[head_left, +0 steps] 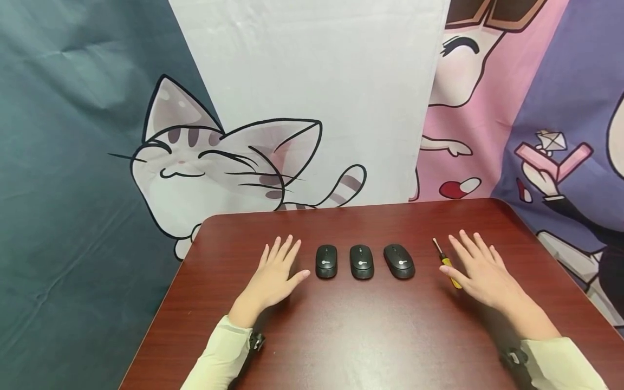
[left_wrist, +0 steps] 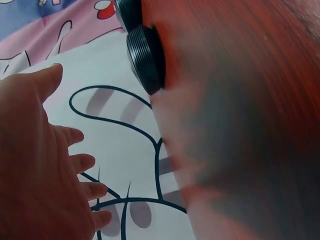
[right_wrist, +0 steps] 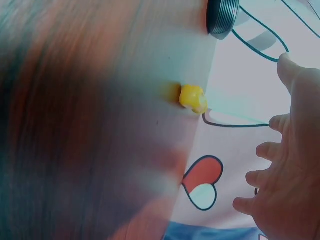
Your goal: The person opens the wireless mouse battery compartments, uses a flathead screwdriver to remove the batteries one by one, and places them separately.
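Three black computer mice stand in a row on the table: a left mouse [head_left: 326,261], a middle mouse [head_left: 362,262] and a right mouse [head_left: 399,261], the last one tilted a little. To their right lies a screwdriver [head_left: 445,262] with a yellow and black handle; its yellow handle end [right_wrist: 193,98] shows in the right wrist view. My left hand [head_left: 272,279], fingers spread, hovers left of the left mouse and holds nothing. Fingers spread too, my right hand [head_left: 483,273] is above the table beside the screwdriver, its thumb overlapping the handle in the head view.
The reddish-brown wooden table [head_left: 361,336] has rounded far corners. Behind it hangs a cloth backdrop [head_left: 312,65] with a cartoon cat and other figures. Both forearms wear pale sleeves, with a dark wrist device [head_left: 256,341] at the left cuff.
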Demonstrator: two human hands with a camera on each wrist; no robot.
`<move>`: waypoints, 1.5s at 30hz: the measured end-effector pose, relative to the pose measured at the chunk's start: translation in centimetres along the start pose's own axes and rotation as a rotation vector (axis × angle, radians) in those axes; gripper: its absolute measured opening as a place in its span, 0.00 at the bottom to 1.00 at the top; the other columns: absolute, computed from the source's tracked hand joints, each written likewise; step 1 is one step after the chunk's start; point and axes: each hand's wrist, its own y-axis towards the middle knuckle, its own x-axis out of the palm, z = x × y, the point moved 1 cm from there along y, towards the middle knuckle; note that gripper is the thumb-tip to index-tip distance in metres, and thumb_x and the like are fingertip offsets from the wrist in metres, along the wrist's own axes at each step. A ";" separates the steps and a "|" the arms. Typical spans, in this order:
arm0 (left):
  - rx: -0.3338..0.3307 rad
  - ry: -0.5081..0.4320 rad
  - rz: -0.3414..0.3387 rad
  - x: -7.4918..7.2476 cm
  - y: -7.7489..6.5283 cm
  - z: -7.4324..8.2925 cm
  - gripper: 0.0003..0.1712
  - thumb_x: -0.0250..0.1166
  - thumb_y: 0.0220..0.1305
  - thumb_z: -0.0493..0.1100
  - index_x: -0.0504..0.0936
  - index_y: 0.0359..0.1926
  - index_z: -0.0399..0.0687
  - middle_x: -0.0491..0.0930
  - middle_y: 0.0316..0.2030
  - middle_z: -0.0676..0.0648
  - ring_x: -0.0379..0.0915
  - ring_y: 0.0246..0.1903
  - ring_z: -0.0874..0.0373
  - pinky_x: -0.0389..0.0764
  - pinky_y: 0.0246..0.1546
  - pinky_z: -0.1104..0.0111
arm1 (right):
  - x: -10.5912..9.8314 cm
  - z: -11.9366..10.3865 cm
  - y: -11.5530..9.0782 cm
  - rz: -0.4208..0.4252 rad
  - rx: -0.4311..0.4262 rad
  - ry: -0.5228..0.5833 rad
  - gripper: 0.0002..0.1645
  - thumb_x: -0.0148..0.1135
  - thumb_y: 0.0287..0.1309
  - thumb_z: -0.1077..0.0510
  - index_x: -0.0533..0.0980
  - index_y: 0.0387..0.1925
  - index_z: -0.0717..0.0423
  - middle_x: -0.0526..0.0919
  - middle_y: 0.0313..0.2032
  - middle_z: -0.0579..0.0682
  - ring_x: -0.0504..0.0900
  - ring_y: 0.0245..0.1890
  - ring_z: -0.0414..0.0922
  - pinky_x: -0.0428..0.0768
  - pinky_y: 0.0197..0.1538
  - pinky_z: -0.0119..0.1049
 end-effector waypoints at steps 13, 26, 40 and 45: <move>0.047 0.014 -0.002 0.5 1.0 2.5 0.50 0.44 0.71 0.75 0.48 0.81 0.51 0.44 0.81 0.46 0.32 0.80 0.47 0.40 0.81 0.44 | 0.8 -1.5 0.5 -0.001 -0.050 -0.003 0.52 0.62 0.63 0.33 0.55 0.78 0.53 0.55 0.75 0.68 0.48 0.75 0.71 0.40 0.75 0.74; 0.116 0.009 0.019 1.1 2.5 5.0 0.49 0.48 0.70 0.73 0.53 0.80 0.51 0.44 0.81 0.47 0.33 0.80 0.47 0.41 0.81 0.46 | 1.3 -2.4 1.1 -0.031 -0.092 -0.008 0.53 0.63 0.63 0.33 0.56 0.78 0.54 0.55 0.76 0.66 0.50 0.75 0.69 0.46 0.75 0.74; 0.170 0.046 -0.026 2.2 4.0 8.4 0.50 0.49 0.70 0.73 0.51 0.80 0.51 0.43 0.81 0.48 0.33 0.80 0.47 0.43 0.81 0.46 | 2.0 -3.2 1.9 -0.034 -0.140 -0.004 0.53 0.67 0.59 0.33 0.61 0.76 0.55 0.57 0.76 0.64 0.54 0.74 0.69 0.54 0.71 0.75; 0.171 0.061 -0.052 2.4 4.8 9.2 0.50 0.48 0.70 0.74 0.50 0.81 0.53 0.44 0.81 0.49 0.34 0.80 0.48 0.44 0.81 0.47 | 2.2 -3.6 2.4 -0.049 -0.152 -0.025 0.53 0.67 0.59 0.33 0.61 0.75 0.55 0.58 0.75 0.64 0.55 0.74 0.69 0.57 0.69 0.75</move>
